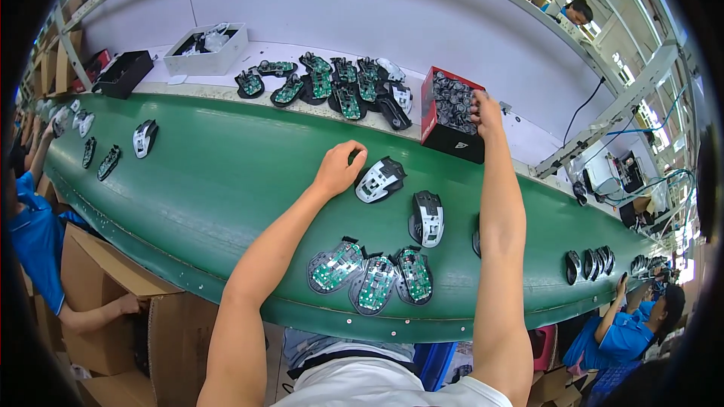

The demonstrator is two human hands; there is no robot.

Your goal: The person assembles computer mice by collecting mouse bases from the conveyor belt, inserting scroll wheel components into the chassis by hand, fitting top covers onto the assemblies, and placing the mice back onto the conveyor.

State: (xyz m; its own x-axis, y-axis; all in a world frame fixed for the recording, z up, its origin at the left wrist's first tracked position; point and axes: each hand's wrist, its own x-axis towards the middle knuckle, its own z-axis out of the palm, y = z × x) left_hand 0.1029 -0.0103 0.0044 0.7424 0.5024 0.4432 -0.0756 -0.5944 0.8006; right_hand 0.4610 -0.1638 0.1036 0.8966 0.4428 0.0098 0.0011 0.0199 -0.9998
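My right hand (487,113) reaches to the right rim of an open red and black box (451,142). Its fingers are curled in against the many small dark round parts (455,100) that fill the box; what they grip is too small to make out. Over the green belt, my left hand (341,169) is curled closed, and whatever lies in it is hidden. Just right of it sits a half-built computer mouse (380,180) with a white and black shell. Another such mouse (427,219) stands nearer me. Three mouse bases with green circuit boards (375,285) lie close to the belt's near edge.
On the ledge behind the belt (249,203) lie several mouse bases with circuit boards (320,84), beside a white tray (207,60) and a black box (127,75). More mouse parts (590,264) rest at right. Cardboard boxes (181,339) and co-workers in blue (618,335) flank me.
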